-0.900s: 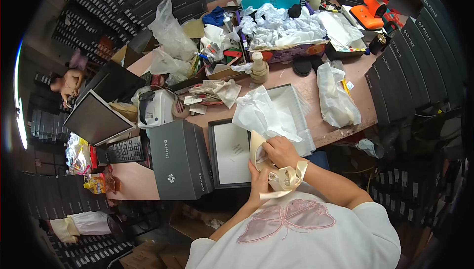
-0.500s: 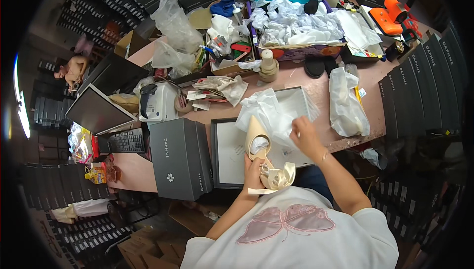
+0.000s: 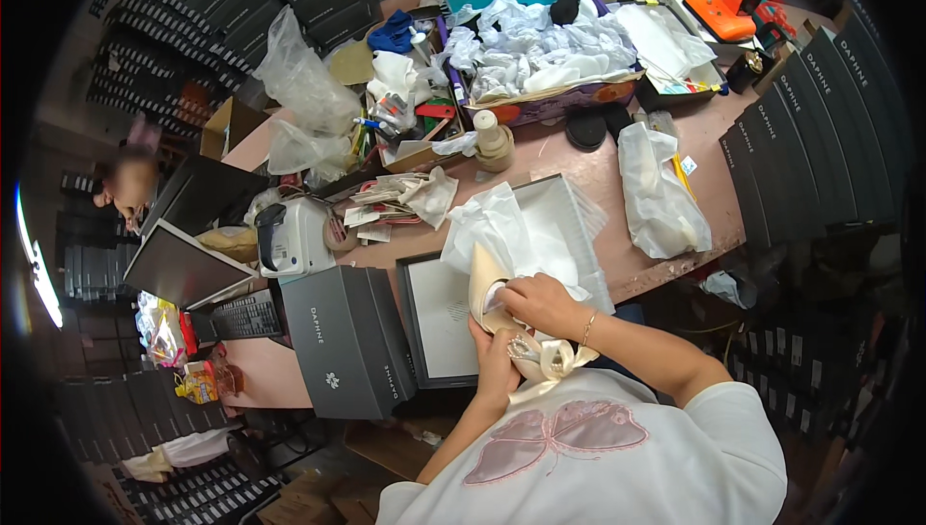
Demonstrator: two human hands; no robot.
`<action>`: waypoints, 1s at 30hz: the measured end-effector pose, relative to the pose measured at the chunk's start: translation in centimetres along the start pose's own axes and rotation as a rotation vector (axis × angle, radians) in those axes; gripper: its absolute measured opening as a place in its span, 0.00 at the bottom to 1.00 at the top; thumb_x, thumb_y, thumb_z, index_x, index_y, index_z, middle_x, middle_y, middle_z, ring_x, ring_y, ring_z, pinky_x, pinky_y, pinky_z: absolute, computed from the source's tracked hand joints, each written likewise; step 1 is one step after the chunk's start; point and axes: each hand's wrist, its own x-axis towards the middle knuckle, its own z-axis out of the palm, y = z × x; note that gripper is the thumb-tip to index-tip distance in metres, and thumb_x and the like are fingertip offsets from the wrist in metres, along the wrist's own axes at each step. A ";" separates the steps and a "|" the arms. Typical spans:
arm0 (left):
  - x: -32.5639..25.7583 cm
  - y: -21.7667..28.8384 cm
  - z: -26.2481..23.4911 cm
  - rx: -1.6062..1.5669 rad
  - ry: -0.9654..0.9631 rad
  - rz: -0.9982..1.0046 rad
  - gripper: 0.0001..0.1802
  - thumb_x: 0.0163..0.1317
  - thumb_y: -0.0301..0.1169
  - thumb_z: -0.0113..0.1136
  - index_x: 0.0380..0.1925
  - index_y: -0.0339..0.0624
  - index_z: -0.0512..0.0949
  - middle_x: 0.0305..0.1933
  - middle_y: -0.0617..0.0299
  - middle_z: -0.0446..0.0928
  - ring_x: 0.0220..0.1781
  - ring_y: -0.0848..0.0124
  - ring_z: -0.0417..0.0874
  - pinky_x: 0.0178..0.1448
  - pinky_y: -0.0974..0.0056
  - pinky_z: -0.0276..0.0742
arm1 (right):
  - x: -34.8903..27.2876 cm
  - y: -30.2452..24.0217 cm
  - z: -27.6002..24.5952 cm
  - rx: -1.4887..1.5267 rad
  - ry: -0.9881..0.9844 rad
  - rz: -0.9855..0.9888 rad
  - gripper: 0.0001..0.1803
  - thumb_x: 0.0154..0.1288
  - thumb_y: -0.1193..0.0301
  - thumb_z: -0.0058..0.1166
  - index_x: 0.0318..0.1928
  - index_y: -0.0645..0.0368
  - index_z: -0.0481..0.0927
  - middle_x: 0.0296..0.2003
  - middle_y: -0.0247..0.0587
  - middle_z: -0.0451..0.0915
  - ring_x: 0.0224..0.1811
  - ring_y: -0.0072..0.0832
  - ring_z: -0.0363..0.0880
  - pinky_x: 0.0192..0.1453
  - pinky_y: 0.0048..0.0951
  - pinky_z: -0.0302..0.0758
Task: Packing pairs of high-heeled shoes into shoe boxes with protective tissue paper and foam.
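My left hand [image 3: 494, 359] is closed round the sole and heel side of a cream pointed-toe shoe [image 3: 485, 269], toe pointing away from me. Pale ribbon bows [image 3: 557, 359] and a sparkling trim hang at its near end. My right hand [image 3: 540, 301] reaches into the shoe's opening, its fingers pinched on a white paper wad [image 3: 493, 294] in the toe; the fingertips are partly hidden. Beneath lies an open shoebox [image 3: 446, 318] with white tissue paper [image 3: 492, 226] spread over it.
A closed dark shoebox [image 3: 338, 337] stands left of the open one. Behind are a label printer [image 3: 294, 236], a bottle [image 3: 492, 139] and a box of crumpled paper [image 3: 550, 106]. To the right lie a wrapped white bundle [image 3: 664, 192] and stacked dark shoeboxes [image 3: 810, 139].
My right hand has come in from the right, from above the tissue, to the shoe's opening. My left hand still holds the shoe, now turned slightly. The head view has shifted a little.
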 end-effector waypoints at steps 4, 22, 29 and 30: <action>0.1 -0.3 -0.7 -0.041 -0.011 -0.017 0.38 0.57 0.19 0.47 0.65 0.52 0.45 0.57 0.52 0.61 0.52 0.63 0.73 0.54 0.57 0.79 | -0.4 -0.3 0.8 0.056 0.119 0.054 0.15 0.53 0.68 0.60 0.42 0.54 0.75 0.30 0.36 0.80 0.27 0.35 0.79 0.32 0.35 0.74; -1.3 0.7 -0.2 -0.057 0.017 -0.173 0.33 0.57 0.20 0.48 0.62 0.53 0.53 0.49 0.54 0.68 0.42 0.63 0.80 0.46 0.58 0.82 | -0.3 -0.8 -1.1 0.055 -0.111 -0.237 0.13 0.55 0.68 0.54 0.42 0.49 0.72 0.34 0.35 0.72 0.33 0.31 0.79 0.34 0.33 0.75; 0.0 -1.1 -1.0 -0.017 0.026 -0.210 0.33 0.56 0.21 0.48 0.63 0.51 0.55 0.53 0.55 0.68 0.47 0.62 0.78 0.48 0.56 0.82 | -0.7 1.2 0.3 0.075 -0.077 -0.122 0.08 0.54 0.69 0.56 0.35 0.54 0.73 0.29 0.37 0.71 0.28 0.34 0.77 0.30 0.34 0.75; 0.1 -0.9 -0.6 -0.024 0.025 -0.198 0.33 0.56 0.21 0.47 0.63 0.52 0.55 0.53 0.55 0.68 0.47 0.62 0.78 0.48 0.56 0.82 | -1.0 1.4 0.6 0.113 -0.059 -0.105 0.08 0.53 0.70 0.57 0.34 0.54 0.73 0.28 0.38 0.71 0.28 0.35 0.77 0.29 0.34 0.75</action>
